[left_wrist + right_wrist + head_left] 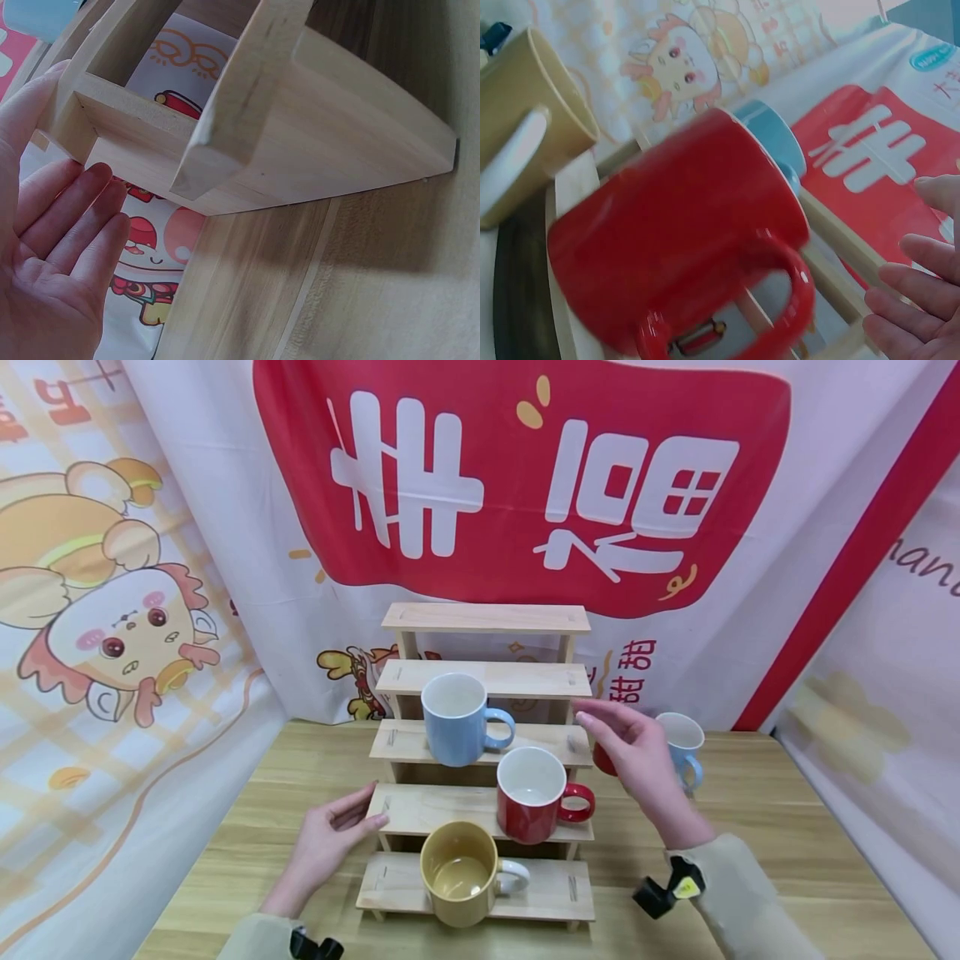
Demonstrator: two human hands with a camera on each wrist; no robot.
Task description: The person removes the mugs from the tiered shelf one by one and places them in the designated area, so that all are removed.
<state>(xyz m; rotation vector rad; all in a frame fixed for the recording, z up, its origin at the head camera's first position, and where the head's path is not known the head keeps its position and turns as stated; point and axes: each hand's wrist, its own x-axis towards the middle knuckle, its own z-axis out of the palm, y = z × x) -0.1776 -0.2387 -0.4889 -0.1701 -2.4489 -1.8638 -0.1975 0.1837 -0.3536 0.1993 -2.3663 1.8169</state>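
A wooden step rack (442,810) carries several mugs. My left hand (330,839) grips the left end of its second step from the bottom, thumb over the board's edge and fingers beside and below it. On that step's right part stands a red mug (528,797), white inside, handle to the right. A light blue mug (453,722) stands one step higher. The yellow mug (459,872) with a white handle sits on the lowest step. My right hand (633,747) hovers by the rack's upper right side, fingers extended and holding nothing.
Behind my right hand, a red object (603,760) shows partly. A blue mug (684,743) with a white inside stands on the wood-grain table (757,827) at the right. Printed cloth (225,510) hangs behind and at both sides. The rack's top step (487,617) reaches close to it.
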